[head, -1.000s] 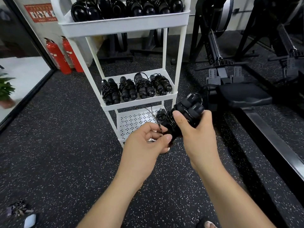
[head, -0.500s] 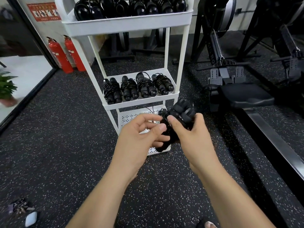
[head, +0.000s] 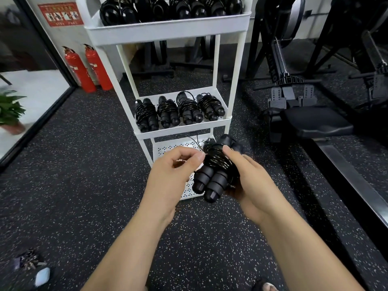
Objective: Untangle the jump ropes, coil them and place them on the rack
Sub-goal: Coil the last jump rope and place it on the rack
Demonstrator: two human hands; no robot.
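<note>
closest to me a toe (head: 266, 287) pokes in at the bottom edge, and some small bits of stuff (head: 28, 261) lie on the speckled black floor (head: 63, 185) off to the left. up from that, both bare forearms reach out in front. the right hand (head: 251, 185) is wrapped round a coiled jump rope (head: 214, 175), thumb laid across the wound cord, the two black handles side by side with their ends pointing down and back toward the person. the left hand (head: 168, 179) is right beside it, thumb and forefinger pinched on the thin loose end of cord at the top of the bundle. so the rope's up in the air in front of the bottom shelf (head: 168, 148) of the white rack (head: 236, 80), not on it. middle shelf has four wound ropes (head: 178, 111) in a row, top shelf has more black bundles (head: 168, 7). past the rack there's two red fire extinguishers (head: 88, 68) by the wall, a potted plant (head: 9, 111) far left and a black rowing machine (head: 315, 124) on the right
</note>
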